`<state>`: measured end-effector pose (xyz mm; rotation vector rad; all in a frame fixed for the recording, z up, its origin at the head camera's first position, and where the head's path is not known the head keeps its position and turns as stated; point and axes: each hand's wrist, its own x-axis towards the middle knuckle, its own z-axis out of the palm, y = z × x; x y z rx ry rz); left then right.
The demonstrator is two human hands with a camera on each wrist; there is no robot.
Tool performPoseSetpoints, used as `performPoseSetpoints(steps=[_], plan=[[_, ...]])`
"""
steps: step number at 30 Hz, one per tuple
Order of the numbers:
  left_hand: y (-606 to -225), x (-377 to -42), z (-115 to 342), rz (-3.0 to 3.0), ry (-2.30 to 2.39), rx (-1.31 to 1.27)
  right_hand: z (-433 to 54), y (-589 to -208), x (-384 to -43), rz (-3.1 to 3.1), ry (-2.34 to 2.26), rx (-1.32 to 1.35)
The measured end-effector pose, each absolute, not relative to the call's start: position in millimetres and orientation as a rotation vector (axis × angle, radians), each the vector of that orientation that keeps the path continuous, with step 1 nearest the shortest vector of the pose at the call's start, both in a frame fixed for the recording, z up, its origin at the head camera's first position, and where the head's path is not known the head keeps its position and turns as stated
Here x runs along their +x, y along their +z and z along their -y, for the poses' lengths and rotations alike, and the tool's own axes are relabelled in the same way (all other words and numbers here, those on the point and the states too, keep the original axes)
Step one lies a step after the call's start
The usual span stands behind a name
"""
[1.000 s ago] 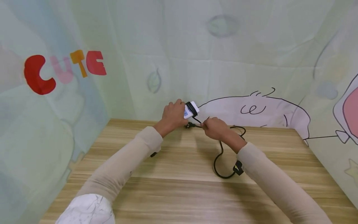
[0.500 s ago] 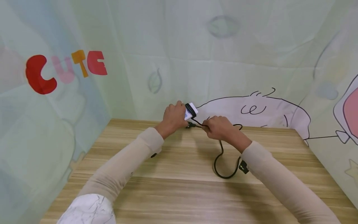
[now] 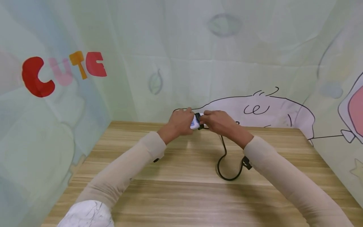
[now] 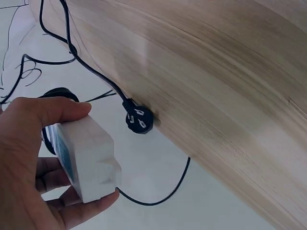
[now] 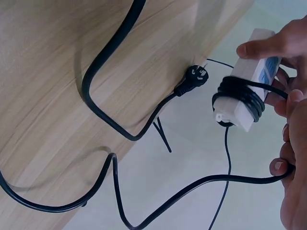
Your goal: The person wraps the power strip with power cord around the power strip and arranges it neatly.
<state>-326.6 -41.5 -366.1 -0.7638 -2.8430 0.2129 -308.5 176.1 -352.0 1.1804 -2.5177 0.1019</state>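
Observation:
Near the table's back edge, my left hand (image 3: 181,122) grips a white power adapter (image 4: 93,155), thumb on one side and fingers on the other. A black cord is wound several times round its far end, forming a tight coil (image 5: 242,98). Right beside the coil, my right hand (image 3: 219,122) pinches the cord (image 5: 211,179) between thumb and curled fingers. From that hand the loose length hangs and bends across the tabletop. Its three-pin plug (image 5: 196,75) lies by the back edge of the table, prongs visible in both wrist views.
The wood-grain table (image 3: 181,201) meets a printed cloth backdrop (image 3: 136,78) at its back edge. A loop of cord rests on the table below my right hand. Small black pieces show at both sleeve cuffs.
My right hand has moved up and left to the adapter, bringing the cord against the coil. The left hand has shifted slightly right and down with the adapter.

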Motion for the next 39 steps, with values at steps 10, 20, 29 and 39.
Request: performPoseSetpoints(steps=[10, 20, 29, 39], plan=[[-365, -317, 38, 2.813, 0.231, -0.963, -183, -352, -320, 2.632, 0.363, 1.120], [-369, -308, 45, 2.656, 0.174, -1.188, -190, -358, -336, 2.644, 0.907, 1.146], [-374, -307, 51, 2.569, -0.086, -1.263, -200, -366, -345, 2.684, 1.323, 0.966], [-375, -306, 52, 2.587, -0.370, -1.200, -201, -378, -342, 2.644, 1.694, 0.713]])
